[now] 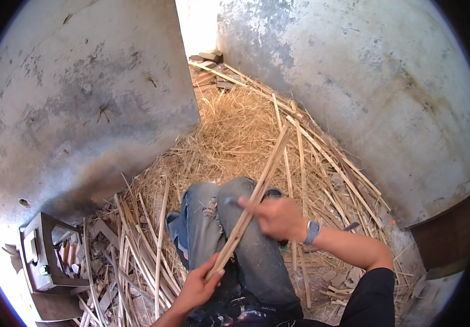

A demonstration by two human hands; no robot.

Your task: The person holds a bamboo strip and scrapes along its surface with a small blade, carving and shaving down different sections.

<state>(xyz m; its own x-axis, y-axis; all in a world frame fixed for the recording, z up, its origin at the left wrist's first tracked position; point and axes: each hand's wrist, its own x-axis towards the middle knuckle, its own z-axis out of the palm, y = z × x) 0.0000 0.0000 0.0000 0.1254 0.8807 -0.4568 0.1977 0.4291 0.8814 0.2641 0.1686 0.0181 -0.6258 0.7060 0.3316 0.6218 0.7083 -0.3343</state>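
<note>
A long, pale brown strip of split wood (272,163) slants up and away over my knees. My left hand (199,286) is closed around its near end, low between my thighs. Close against the strip's middle, my right hand (279,218) is curled, with the thumb side toward the wood. A small blurred bluish thing (232,201) shows past the thumb on the far side of the strip; I cannot make out what it is. What lies inside the right fingers is hidden. A watch (312,232) sits on the right wrist.
Pale shavings (235,125) cover the floor beyond my jeans (202,234). Long strips (349,174) lie along the right wall (366,98); more strips (136,240) lie at the left. A dark frame-like box (41,256) stands at the left, by the other wall (93,98).
</note>
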